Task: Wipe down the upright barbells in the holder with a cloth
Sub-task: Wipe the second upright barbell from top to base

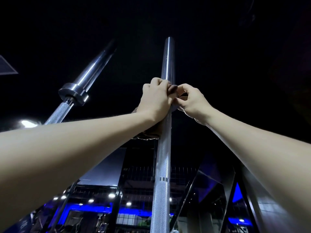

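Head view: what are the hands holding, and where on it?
Left hand presses the cloth around the centre barbell at its collar; right hand pinches the cloth's other side there.

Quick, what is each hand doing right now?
Left hand: grips the cloth around the middle barbell.
Right hand: fingers curled at the barbell's collar, apparently pinching the cloth.

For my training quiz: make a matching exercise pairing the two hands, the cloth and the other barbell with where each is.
1. left hand
2. right hand
3. cloth
4. second barbell

a. leaning at the left, untouched
b. bunched between the hands against the bar
c. wrapped round the middle barbell
d. pinching at the collar from the right

Pairs: 1-c, 2-d, 3-b, 4-a
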Demonstrator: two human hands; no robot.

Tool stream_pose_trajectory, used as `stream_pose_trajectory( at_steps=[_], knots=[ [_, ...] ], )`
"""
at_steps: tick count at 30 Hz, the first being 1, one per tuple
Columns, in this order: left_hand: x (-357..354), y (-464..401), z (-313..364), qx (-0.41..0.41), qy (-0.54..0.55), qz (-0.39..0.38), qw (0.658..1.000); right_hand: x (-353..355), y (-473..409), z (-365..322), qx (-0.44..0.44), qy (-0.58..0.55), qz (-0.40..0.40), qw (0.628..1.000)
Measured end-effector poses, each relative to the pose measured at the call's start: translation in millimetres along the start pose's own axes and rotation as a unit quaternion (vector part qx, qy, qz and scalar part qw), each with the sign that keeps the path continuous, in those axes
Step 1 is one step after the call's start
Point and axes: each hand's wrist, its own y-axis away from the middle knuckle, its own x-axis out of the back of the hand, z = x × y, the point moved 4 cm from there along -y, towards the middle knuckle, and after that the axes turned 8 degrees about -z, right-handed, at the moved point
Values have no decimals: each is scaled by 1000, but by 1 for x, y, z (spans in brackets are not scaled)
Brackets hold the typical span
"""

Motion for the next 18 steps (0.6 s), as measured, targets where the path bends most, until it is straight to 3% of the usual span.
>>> stream_pose_trajectory(
  at_steps=[5,9,11,13,15,18],
  knots=[
    [-1,-15,1,57,-39,-12,998,4,2,-5,16,35,7,999],
    [11,-31,-14,194,33,-46,979,3,2,-11,34,90,12,995],
    [12,-32,-26,256,120,-76,956,2,2,-12,29,104,8,994],
    [6,-27,-32,285,163,-83,941,1,2,-11,22,114,7,993],
    [-1,-26,-32,252,89,-57,962,0,3,-13,25,123,12,992],
    [-8,-25,-5,135,-33,-68,988,2,0,-13,33,145,18,989]
  ],
)
